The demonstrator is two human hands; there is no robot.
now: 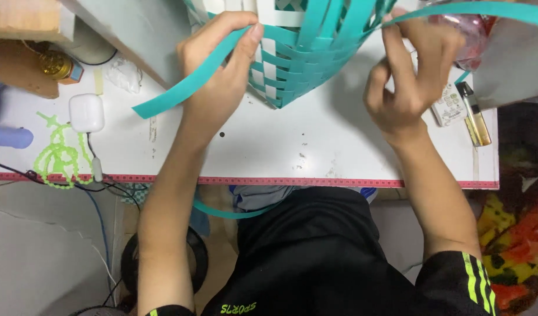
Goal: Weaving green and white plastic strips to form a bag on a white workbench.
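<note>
- Centrally, at the far edge of the table (269, 146): a woven basket (298, 58) of teal and white strips, partly cut off by the top of the view, one woven corner pointing toward the near edge.
- Seemingly well along: lattice tight and regular at that visible corner, several strips already interlaced.
- Not finished, by the look of it: loose teal ends fanning out unwoven, rim out of view.
- Left hand (222, 64) clenched on a loose teal strip (181, 90), thumb and fingers pinching it against the basket's left side; free end trailing toward the table's left part.
- Right hand (412, 76) pinching another teal strip (485, 9) by the fingertips at the basket's right side; strip running off toward the far right corner.
- Both forearms reaching up across the near edge, wrists bent inward toward the weave.
- Near the right edge: a white remote control (448, 105) and a slim gold-coloured lighter (475, 114) just beside it.
- Toward the left edge: a white earbud case (86, 112) and a tangle of light green beads (58, 155), cables beside them.
- Along the near edge: a red measuring tape (315, 182).
- Below the table: a further teal strip (228, 213) hanging over the lap.
</note>
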